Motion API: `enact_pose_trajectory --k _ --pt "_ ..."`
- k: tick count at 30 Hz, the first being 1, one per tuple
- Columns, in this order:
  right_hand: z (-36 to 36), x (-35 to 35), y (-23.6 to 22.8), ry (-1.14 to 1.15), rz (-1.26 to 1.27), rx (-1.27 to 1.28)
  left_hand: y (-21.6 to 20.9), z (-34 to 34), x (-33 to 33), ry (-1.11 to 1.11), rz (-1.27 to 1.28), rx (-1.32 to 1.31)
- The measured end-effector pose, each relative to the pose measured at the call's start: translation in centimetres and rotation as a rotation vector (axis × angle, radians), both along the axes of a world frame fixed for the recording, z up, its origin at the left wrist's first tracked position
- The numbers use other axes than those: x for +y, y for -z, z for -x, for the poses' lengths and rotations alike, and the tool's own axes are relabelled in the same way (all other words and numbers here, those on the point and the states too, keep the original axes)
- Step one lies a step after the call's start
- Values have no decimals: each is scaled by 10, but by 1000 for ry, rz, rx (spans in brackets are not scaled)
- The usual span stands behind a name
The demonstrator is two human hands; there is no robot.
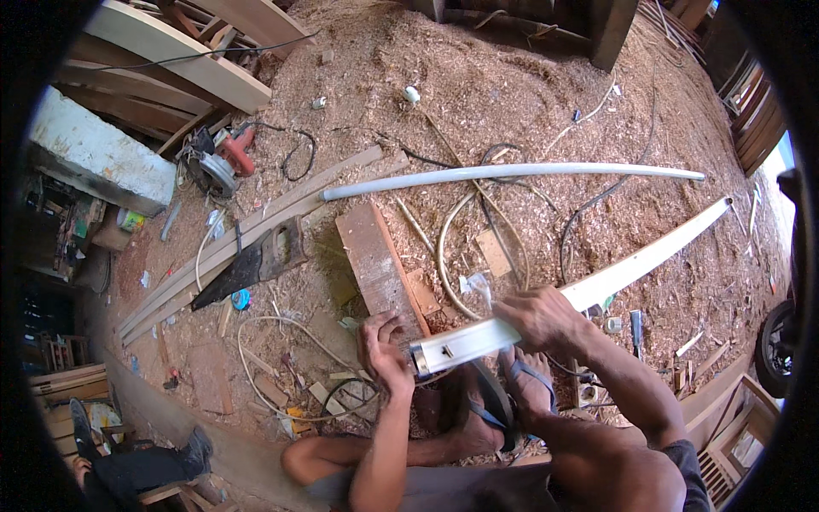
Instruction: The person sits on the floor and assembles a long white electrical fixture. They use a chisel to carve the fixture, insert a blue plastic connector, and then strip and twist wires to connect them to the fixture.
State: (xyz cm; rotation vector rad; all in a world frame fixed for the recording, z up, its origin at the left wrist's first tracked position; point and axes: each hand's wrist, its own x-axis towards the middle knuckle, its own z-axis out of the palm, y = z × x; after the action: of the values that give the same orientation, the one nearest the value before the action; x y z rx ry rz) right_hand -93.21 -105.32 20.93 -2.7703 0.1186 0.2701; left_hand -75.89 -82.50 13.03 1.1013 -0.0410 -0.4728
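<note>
A long white light-fixture housing [648,260] slants from in front of me up to the far right. Its near end has a dark cap and a small slot in the face. My right hand [539,320] is wrapped over the housing from above, a little way back from that end. Right beside the capped end is my left hand [386,352], its fingers curled; whatever they pinch, if anything, is hidden. Both the left hand and the capped end are at the near end of a thick reddish wooden block [375,256] lying on the floor.
Wood shavings cover the floor. A long white tube [512,173] lies across loose cables [444,247]. To the left are a handsaw [256,263], wooden strips [179,286] and a red circular saw [223,160]. Another person's leg [145,469] shows at lower left, a chisel [636,333] at right.
</note>
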Motion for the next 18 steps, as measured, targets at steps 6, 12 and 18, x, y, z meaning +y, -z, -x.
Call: enact_pose_trajectory --k 6,12,18 --pt "-37 -27 -11 103 -59 -79 -6 9 26 476 -555 -596" --pt "-63 -39 2 120 -47 34 -16 7 79 524 -985 -595" --pt "-74 -29 39 148 -45 62 -14 3 114 656 -958 -510"
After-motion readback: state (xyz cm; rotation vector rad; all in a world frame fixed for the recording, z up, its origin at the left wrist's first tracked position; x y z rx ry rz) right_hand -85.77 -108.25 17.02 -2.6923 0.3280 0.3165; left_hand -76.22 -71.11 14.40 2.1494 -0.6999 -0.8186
